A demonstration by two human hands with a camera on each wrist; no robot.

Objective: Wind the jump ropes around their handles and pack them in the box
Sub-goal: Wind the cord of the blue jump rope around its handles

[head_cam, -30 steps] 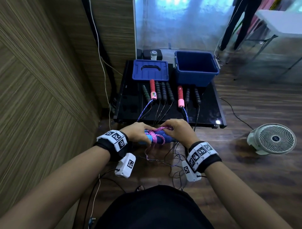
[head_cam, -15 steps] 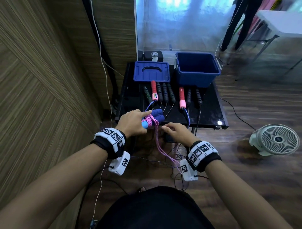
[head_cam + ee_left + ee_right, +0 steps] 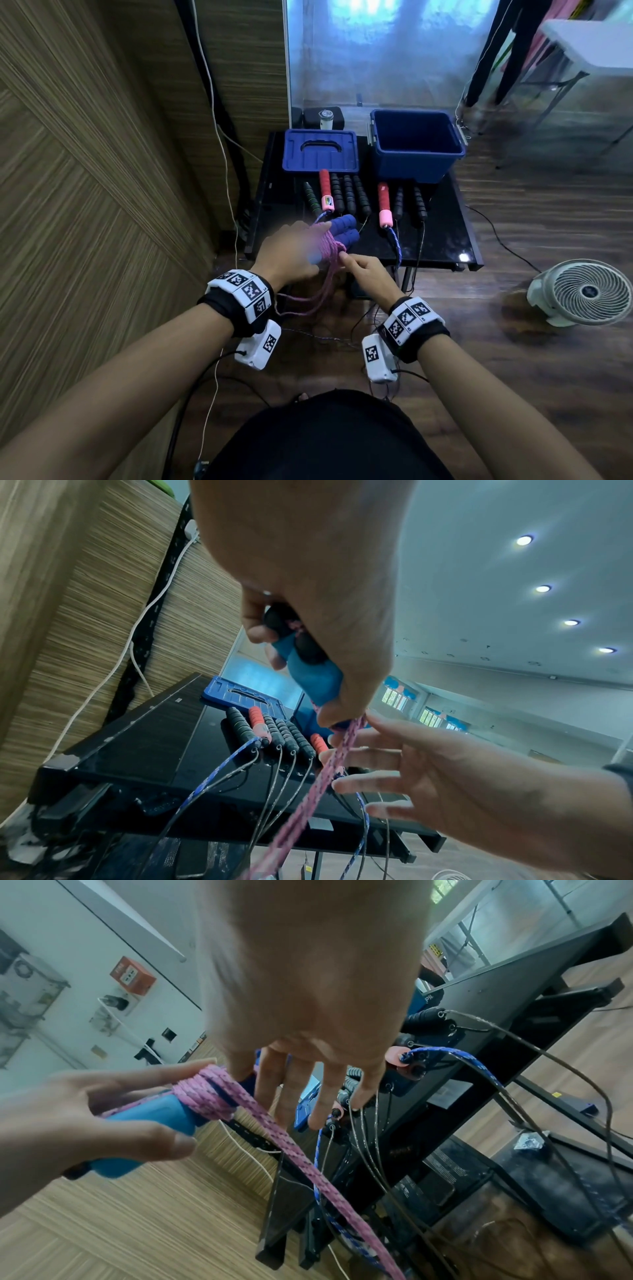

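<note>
My left hand (image 3: 291, 253) grips a pair of blue jump-rope handles (image 3: 346, 229) held side by side just above the front edge of the black table (image 3: 442, 233). Pink rope (image 3: 329, 246) is coiled several turns round them; the coil (image 3: 205, 1093) sits next to the light-blue handle end (image 3: 150, 1115). My right hand (image 3: 363, 274) pinches the rope right beside the coil with thumb and forefinger, its other fingers (image 3: 383, 777) straight and spread. The loose rope (image 3: 329, 764) hangs down in loops below my hands. The open blue box (image 3: 414, 168) stands at the table's back right.
The blue lid (image 3: 320, 156) lies left of the box. Several other ropes lie in a row on the table: red-pink handles (image 3: 383, 202) and black ones (image 3: 349, 197), their cords trailing over the front edge. A white fan (image 3: 585, 291) stands on the floor, right. A wooden wall is close on the left.
My left hand has carried the handles up and forward over the table edge. My right hand dropped away with the rope, then came back up to the coil.
</note>
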